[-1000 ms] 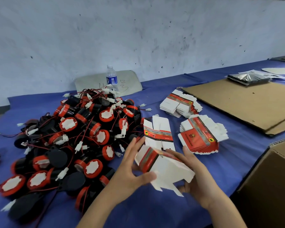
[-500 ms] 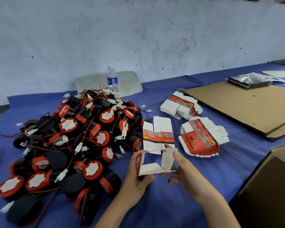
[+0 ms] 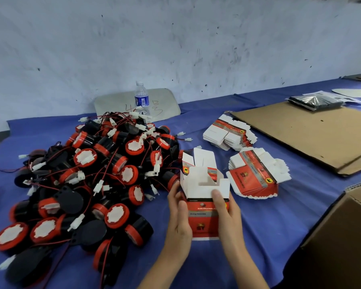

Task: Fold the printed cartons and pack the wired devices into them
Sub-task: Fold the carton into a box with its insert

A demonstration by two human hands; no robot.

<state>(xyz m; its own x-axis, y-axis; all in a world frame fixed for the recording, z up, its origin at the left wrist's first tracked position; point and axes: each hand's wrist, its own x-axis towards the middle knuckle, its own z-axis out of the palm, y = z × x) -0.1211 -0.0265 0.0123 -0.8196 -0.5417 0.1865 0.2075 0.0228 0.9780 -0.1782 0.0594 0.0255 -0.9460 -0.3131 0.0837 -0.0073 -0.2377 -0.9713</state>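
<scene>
Your fingers point(image 3: 217, 198) wrap the erected carton point(image 3: 206, 207), left hand point(image 3: 178, 217) and right hand point(image 3: 229, 217) gripping its red walls; it stands upright beside the heap of wired devices point(image 3: 96, 180); squeeze harder and its open flaps could buckle.

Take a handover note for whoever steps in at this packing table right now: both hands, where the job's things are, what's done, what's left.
Left hand and right hand: both hold the erected carton upright between them. Its top flaps are open and no device shows inside.
Wired devices: heaped on the left of the table.
Flat cartons: near stack and far stack to the right, plus a loose flat carton just behind the held one.
Done: this carton is shaped.
Left: put a device in, close the flaps, then repeat for the rest of the pile.
</scene>
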